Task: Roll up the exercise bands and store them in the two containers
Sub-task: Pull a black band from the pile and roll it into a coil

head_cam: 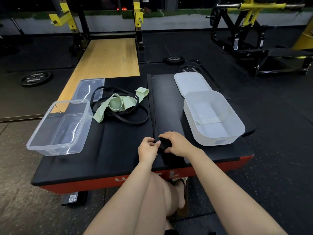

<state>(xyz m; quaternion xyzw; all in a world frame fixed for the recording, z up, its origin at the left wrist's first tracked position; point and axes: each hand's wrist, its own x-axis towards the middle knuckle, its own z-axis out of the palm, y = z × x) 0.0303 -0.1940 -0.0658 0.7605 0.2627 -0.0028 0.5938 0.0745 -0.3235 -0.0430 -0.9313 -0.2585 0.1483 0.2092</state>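
At far left of the black padded tabletop (118,150) stands a clear rectangular plastic container (59,128), its clear flat lid (89,89) lying just beyond it. To their right lies a loose heap of bands: pale green flat elastic bands (118,103) tangled with thin black loop bands (128,116). A long black flat band (151,102) runs straight down the tabletop's middle toward you, ending in a partly wound black roll (164,143) near the front edge. Your left hand (148,148) pinches the roll's left side, fingers curled. Your right hand (177,143) grips the roll from the right, fingers curled over its top. At right stands a frosted white rounded plastic container (213,117), a pale green band (208,120) lying inside it. Its white lid (189,82) lies just behind, touching the container's far rim.
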